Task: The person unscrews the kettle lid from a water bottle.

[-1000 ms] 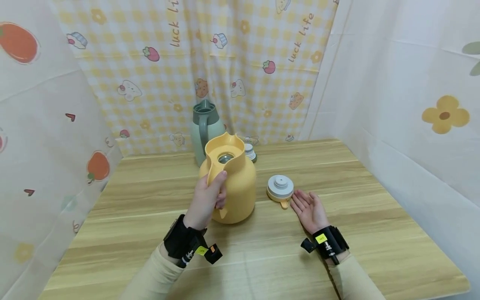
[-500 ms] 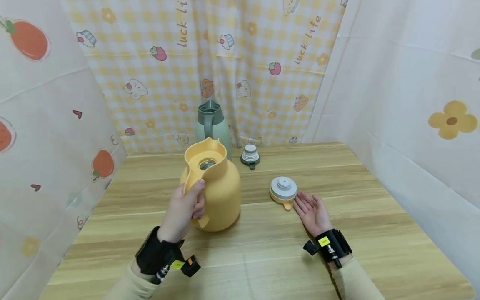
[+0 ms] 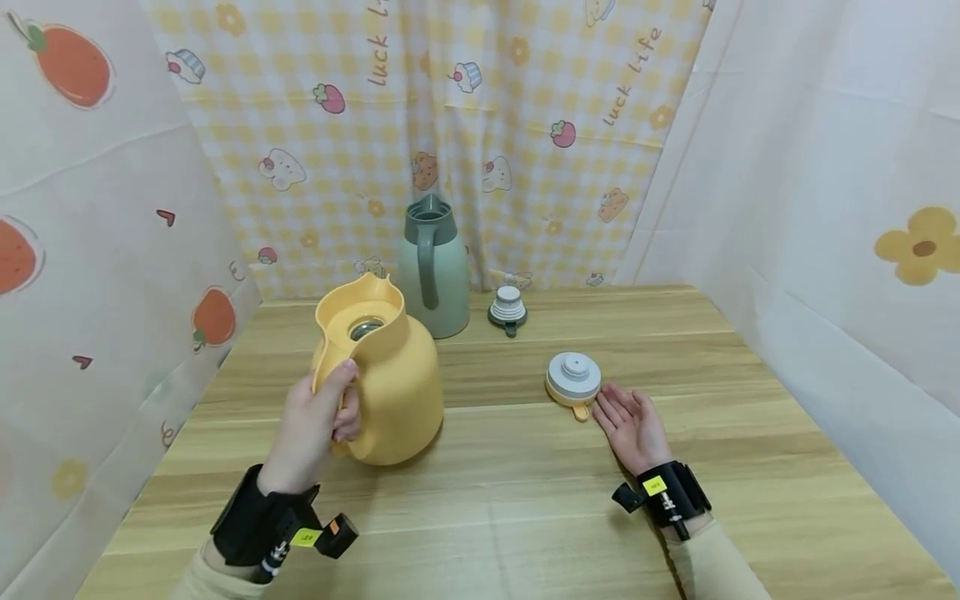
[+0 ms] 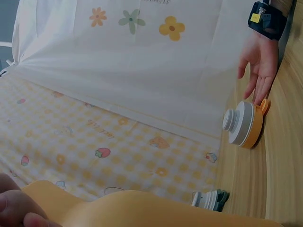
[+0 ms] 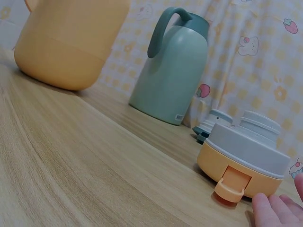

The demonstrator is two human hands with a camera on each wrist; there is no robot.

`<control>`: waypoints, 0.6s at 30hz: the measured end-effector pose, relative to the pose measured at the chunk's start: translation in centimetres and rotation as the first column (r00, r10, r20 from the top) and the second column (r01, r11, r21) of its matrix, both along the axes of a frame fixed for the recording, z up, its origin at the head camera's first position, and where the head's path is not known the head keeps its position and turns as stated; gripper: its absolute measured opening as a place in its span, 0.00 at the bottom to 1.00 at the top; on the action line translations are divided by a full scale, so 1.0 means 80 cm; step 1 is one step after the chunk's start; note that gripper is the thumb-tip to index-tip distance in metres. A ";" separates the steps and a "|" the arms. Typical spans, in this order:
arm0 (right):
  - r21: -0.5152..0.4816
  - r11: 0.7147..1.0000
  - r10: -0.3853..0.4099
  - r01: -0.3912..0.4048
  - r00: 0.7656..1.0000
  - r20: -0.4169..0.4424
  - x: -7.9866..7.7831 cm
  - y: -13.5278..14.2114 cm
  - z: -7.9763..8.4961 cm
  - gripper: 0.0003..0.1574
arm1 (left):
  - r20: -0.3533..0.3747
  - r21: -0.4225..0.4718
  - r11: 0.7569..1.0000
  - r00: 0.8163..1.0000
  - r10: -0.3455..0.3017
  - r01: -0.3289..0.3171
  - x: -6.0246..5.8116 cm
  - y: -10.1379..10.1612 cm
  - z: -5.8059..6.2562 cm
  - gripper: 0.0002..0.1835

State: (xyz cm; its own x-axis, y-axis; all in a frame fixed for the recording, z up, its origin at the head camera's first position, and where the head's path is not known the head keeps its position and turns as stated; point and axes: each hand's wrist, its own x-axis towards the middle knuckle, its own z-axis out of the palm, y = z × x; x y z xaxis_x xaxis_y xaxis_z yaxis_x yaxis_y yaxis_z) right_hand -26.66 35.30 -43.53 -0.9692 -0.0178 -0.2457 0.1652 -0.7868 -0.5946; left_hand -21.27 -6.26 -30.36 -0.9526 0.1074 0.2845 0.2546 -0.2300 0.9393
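Observation:
My left hand [image 3: 318, 425] grips the handle of a yellow thermos jug [image 3: 401, 383], whose top is uncovered and shows a shiny round mouth. In the right wrist view the jug's base [image 5: 61, 61] looks on or very close to the tabletop; I cannot tell which. A yellow and grey stopper lid [image 3: 573, 377] lies upside down on the table, its tab toward me. Beside it my right hand [image 3: 633, 427] rests palm up with relaxed fingers, the fingertips at the lid's edge. The left wrist view shows the same lid [image 4: 246, 124] near those fingers.
A green thermos jug [image 3: 442, 279], also without its lid, stands at the back by the checked curtain [image 3: 330, 167]. Its grey and dark green stopper [image 3: 507, 310] lies to its right. White curtains [image 3: 825, 167] hang at both sides of the wooden table [image 3: 480, 517].
My left hand has moved the yellow jug leftward, away from the lid, so the green jug and its stopper show fully. My right hand has stayed by the lid. The head view has shifted slightly.

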 end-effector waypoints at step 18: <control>-0.019 1.000 -0.008 0.008 0.999 0.035 -0.001 -0.004 0.002 0.32 | 0.013 -0.020 0.998 0.998 0.060 -0.060 -0.003 -0.021 0.002 0.14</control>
